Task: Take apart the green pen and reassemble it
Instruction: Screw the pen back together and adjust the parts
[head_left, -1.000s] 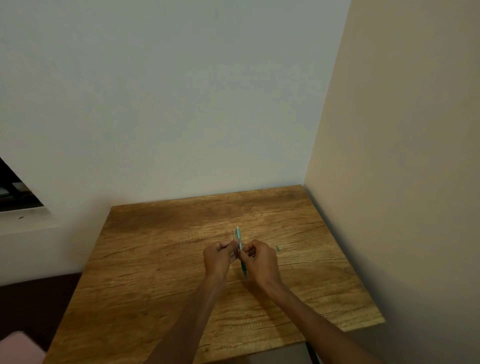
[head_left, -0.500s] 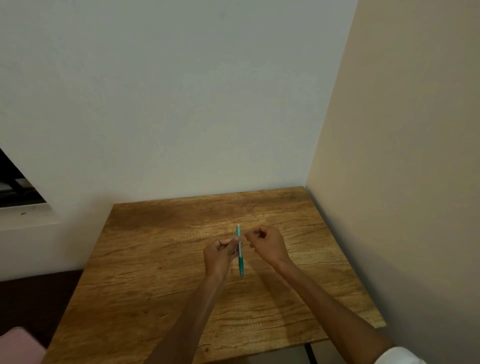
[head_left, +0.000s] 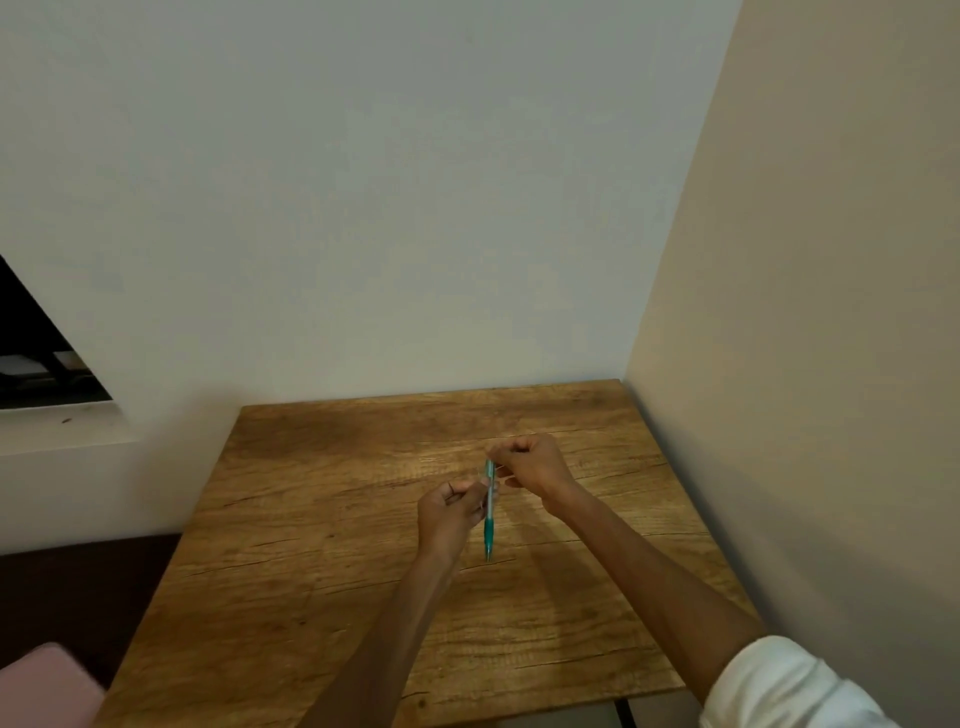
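Observation:
The green pen (head_left: 489, 525) stands nearly upright above the wooden table (head_left: 322, 561), tip pointing down towards me. My left hand (head_left: 451, 512) grips it around the clear middle of the barrel. My right hand (head_left: 532, 464) is curled just right of the pen's far end, thumb and fingertips pinched together against that end. Whether a small part sits between those fingertips is hidden.
The table sits in a corner, with a white wall behind and a beige wall (head_left: 810, 364) close on the right. A pink seat (head_left: 47, 686) shows at the lower left, beside a dark floor strip. A dark opening (head_left: 36, 358) is at the left.
My right hand let go of the pen's lower barrel, swung out to the right, then came to the pen's far end. The left hand kept hold of the pen and stayed almost still.

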